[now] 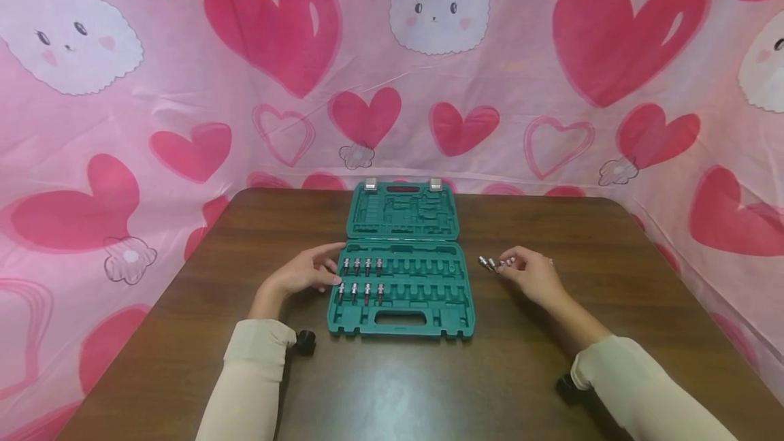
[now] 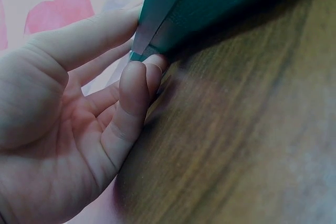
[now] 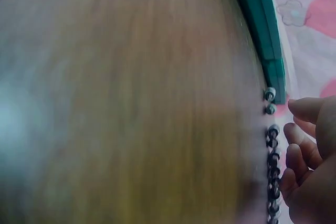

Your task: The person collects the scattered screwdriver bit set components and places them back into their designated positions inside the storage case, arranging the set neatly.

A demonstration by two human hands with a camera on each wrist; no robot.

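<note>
A green tool case [image 1: 401, 322] lies unfolded on the table. Several silver bit sockets [image 1: 367, 266] stand in the left half of its two slot rows; the slots on the right are bare. At the case's left side, my left hand [image 1: 304, 271] touches the edge with thumb and index finger, the other fingers bent [image 2: 131, 95]. My right hand [image 1: 534, 278] is right of the case, fingertips beside loose bit sockets [image 1: 488, 263] on the table. In the right wrist view, those loose sockets [image 3: 273, 166] form a line, and the fingers [image 3: 299, 140] appear to hold none.
The case lid [image 1: 402, 213], with moulded recesses and two metal latches, lies back toward the far table edge. Brown wooden table [image 1: 398, 386] surrounds the case. A pink curtain [image 1: 380, 67] with hearts and rabbits hangs behind and on both sides.
</note>
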